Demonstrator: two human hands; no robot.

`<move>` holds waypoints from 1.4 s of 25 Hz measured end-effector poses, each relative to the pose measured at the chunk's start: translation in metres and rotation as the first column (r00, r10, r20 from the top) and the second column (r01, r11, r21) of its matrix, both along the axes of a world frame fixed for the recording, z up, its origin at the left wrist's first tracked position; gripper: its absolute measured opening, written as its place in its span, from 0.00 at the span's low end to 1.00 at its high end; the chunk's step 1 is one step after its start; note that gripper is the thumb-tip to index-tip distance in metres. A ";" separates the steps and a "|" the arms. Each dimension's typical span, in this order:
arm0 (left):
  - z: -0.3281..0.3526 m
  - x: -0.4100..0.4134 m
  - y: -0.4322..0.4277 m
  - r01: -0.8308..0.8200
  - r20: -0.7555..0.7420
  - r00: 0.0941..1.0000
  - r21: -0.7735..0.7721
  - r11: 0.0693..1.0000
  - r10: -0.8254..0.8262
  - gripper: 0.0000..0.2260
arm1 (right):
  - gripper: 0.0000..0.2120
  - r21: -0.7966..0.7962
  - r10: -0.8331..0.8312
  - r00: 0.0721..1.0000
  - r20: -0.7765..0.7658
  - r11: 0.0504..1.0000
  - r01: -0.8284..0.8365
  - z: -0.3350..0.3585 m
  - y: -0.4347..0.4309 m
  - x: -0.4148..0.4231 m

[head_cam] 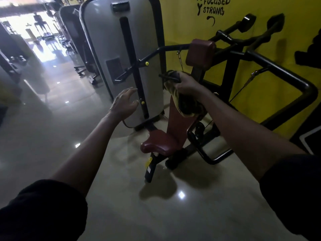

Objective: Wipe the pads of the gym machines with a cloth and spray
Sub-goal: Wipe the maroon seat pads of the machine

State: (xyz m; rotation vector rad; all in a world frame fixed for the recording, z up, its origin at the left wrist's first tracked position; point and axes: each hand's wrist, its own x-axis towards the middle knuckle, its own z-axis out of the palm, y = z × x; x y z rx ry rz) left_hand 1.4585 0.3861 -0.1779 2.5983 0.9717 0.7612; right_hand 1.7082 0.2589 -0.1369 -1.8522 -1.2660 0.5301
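Note:
A gym machine stands before me with a dark red seat pad, a red back pad and a red head pad. My right hand grips a yellowish cloth bunched over a dark handle at the top of the back pad. The cloth hangs down over the pad. My left hand hovers with fingers spread in front of the grey weight-stack cover, holding nothing. No spray bottle is in view.
Black frame tubes curve around the machine's right side against a yellow wall. More machines line the left aisle. The glossy tiled floor spreads beneath me.

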 end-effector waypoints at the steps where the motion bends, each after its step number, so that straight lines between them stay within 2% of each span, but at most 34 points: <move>1: -0.003 -0.001 0.022 0.024 -0.008 1.000 -0.016 1.000 -0.024 0.24 | 0.19 -0.017 -0.028 1.000 -0.013 0.999 0.028 -0.004 0.016 -0.001; 6: -0.016 0.015 0.115 0.085 0.005 0.996 -0.069 0.994 -0.085 0.24 | 0.18 -0.075 -0.158 0.987 -0.012 0.985 0.157 -0.023 0.082 0.004; 14: -0.075 0.061 0.244 0.155 -0.099 0.980 -0.171 0.973 -0.173 0.25 | 0.16 -0.143 -0.267 0.963 -0.032 0.955 0.260 -0.097 0.207 0.042; 20: -0.136 0.096 0.333 0.194 -0.154 0.957 -0.288 0.938 -0.245 0.25 | 0.14 -0.324 -0.323 0.946 -0.027 0.898 0.297 -0.171 0.276 0.057; 23: -0.180 0.114 0.367 0.223 -0.172 0.939 -0.353 0.909 -0.297 0.25 | 0.09 -0.402 -0.370 0.928 -0.039 0.856 0.324 -0.208 0.299 0.063; 26: -0.240 0.126 0.396 0.231 -0.204 0.910 -0.473 0.850 -0.362 0.25 | 0.13 -0.493 -0.391 0.920 0.012 0.799 0.346 -0.259 0.320 0.060; 30: -0.321 0.128 0.412 0.172 -0.277 0.874 -0.590 0.789 -0.398 0.31 | 0.16 -0.595 -0.392 0.920 0.032 0.732 0.332 -0.338 0.339 0.052; 35: -0.428 0.116 0.411 0.116 -0.335 0.820 -0.696 0.709 -0.463 0.27 | 0.19 -0.698 -0.390 0.921 -0.024 0.666 0.264 -0.466 0.353 0.040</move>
